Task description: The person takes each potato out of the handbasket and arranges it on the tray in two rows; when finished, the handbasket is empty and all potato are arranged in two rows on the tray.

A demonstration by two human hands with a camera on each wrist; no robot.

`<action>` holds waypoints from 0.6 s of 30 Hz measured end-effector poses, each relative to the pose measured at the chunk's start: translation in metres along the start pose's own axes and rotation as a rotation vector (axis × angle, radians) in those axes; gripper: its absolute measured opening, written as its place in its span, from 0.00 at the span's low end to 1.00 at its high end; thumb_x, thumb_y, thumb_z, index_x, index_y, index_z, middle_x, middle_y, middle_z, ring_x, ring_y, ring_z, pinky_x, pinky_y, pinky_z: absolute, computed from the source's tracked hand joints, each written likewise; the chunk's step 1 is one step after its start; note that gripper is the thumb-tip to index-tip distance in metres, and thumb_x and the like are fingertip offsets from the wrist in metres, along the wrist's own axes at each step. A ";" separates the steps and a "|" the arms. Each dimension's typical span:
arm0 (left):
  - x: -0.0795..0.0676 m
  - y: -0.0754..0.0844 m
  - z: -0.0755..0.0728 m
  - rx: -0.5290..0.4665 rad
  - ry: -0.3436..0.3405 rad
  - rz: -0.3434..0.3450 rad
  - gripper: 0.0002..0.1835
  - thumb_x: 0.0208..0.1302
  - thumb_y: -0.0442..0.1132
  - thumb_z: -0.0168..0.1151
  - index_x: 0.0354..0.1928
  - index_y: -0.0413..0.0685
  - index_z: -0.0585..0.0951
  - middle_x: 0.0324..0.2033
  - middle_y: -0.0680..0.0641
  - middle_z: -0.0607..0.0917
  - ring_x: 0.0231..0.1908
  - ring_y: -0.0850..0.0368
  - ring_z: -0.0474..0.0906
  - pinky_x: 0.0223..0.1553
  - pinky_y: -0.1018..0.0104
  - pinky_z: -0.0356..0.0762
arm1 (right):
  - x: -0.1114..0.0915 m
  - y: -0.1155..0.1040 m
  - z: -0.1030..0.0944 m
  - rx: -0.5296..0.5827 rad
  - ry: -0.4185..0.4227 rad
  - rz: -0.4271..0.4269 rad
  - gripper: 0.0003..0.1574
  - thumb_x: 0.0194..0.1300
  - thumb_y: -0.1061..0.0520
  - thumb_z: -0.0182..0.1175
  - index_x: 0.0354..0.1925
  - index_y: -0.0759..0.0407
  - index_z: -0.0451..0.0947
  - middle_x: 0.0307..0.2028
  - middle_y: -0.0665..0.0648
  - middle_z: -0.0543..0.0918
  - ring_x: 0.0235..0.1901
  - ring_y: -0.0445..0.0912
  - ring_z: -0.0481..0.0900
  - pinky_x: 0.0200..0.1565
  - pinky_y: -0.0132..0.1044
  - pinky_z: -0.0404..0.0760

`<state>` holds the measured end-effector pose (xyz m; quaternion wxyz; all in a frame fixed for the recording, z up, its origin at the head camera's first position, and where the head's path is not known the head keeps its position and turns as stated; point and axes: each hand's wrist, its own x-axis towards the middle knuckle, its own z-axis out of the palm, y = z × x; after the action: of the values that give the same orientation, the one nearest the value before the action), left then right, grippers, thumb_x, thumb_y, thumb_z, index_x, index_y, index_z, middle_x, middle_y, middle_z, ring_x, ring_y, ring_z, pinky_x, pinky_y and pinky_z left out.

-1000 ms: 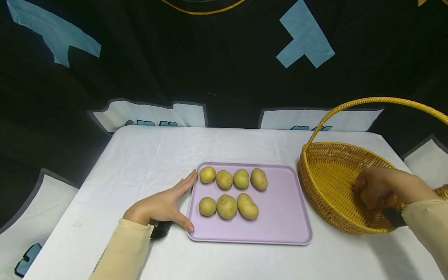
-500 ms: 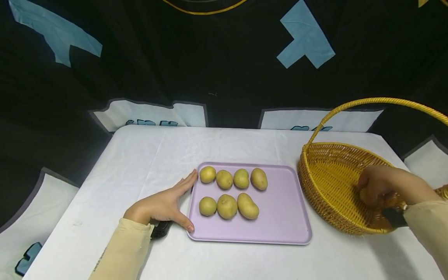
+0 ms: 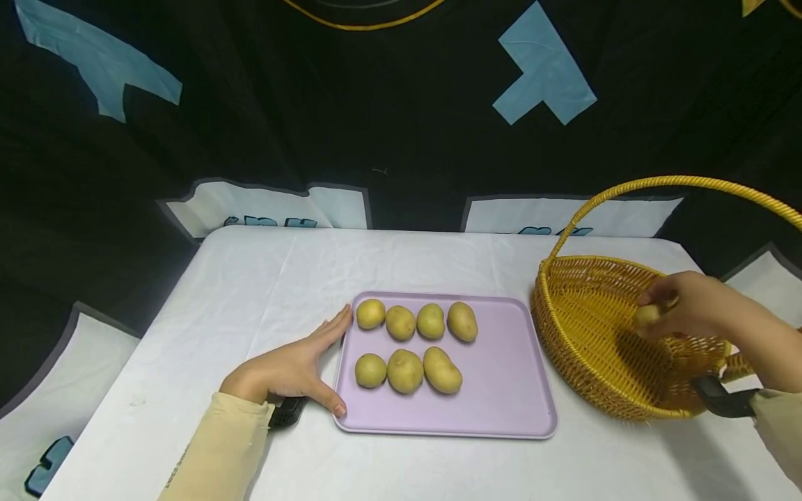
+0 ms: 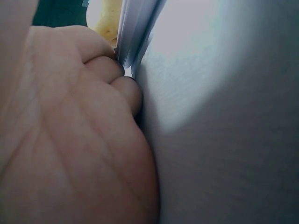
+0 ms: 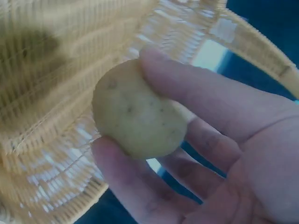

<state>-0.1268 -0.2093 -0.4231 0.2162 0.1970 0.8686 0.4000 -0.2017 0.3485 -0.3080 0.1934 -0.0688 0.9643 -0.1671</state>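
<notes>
My right hand [image 3: 698,306] pinches a round, pale yellow potato [image 5: 135,112] between thumb and fingers. In the head view it is over the wicker basket [image 3: 583,320], inside the rim. Seven-odd aside, several potatoes [image 3: 406,371] lie in two rows on a lilac tray [image 3: 501,390], the far row longer than the near one. My left hand [image 3: 294,365] rests along the tray's left edge, fingers stretched toward the far corner and thumb at the near corner. The left wrist view shows its palm beside the tray's side [image 4: 133,28].
A white cloth covers the table [image 3: 413,473]. The basket's tall yellow handle [image 3: 664,181] arches above the right side, near my right arm. Behind the table hangs a black curtain [image 3: 376,118] with blue and white patches.
My right hand has risen from the basket's bottom with the potato in its fingers. The left hand and the tray stay where they were.
</notes>
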 end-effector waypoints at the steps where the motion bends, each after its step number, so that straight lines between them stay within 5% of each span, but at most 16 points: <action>1: 0.000 0.000 0.000 -0.002 -0.001 0.001 0.81 0.31 0.54 0.87 0.81 0.50 0.38 0.79 0.49 0.35 0.77 0.46 0.30 0.73 0.42 0.35 | -0.003 -0.002 0.001 0.008 0.035 -0.006 0.31 0.50 0.52 0.80 0.46 0.69 0.80 0.38 0.63 0.81 0.37 0.55 0.76 0.34 0.42 0.81; 8: 0.002 0.001 0.001 -0.004 0.004 0.017 0.80 0.32 0.53 0.87 0.81 0.48 0.38 0.79 0.47 0.36 0.77 0.43 0.29 0.73 0.40 0.34 | -0.027 -0.028 0.021 0.049 0.305 -0.062 0.34 0.52 0.46 0.79 0.49 0.67 0.81 0.43 0.65 0.83 0.41 0.59 0.78 0.37 0.46 0.80; 12: 0.002 0.002 0.000 0.000 0.001 0.008 0.81 0.31 0.54 0.87 0.81 0.50 0.38 0.79 0.47 0.35 0.77 0.44 0.29 0.73 0.40 0.34 | -0.043 -0.053 0.041 0.127 0.452 -0.144 0.31 0.50 0.48 0.81 0.48 0.61 0.82 0.45 0.63 0.83 0.42 0.56 0.78 0.37 0.31 0.78; 15: 0.001 0.001 0.000 0.008 0.003 -0.009 0.81 0.30 0.55 0.87 0.81 0.51 0.37 0.79 0.49 0.35 0.77 0.45 0.29 0.73 0.41 0.34 | -0.052 -0.076 0.058 0.222 0.507 -0.227 0.29 0.49 0.50 0.82 0.47 0.57 0.82 0.44 0.58 0.83 0.40 0.49 0.78 0.35 0.23 0.79; 18: 0.001 0.000 0.001 0.006 0.008 -0.018 0.82 0.29 0.55 0.87 0.81 0.52 0.38 0.79 0.50 0.36 0.77 0.47 0.29 0.73 0.42 0.34 | -0.054 -0.098 0.078 0.333 0.515 -0.324 0.27 0.47 0.56 0.82 0.45 0.56 0.83 0.44 0.54 0.83 0.38 0.44 0.80 0.35 0.27 0.83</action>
<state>-0.1270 -0.2083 -0.4237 0.2157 0.1881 0.8725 0.3960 -0.1149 0.2439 -0.3229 -0.0768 -0.1441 0.9176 -0.3624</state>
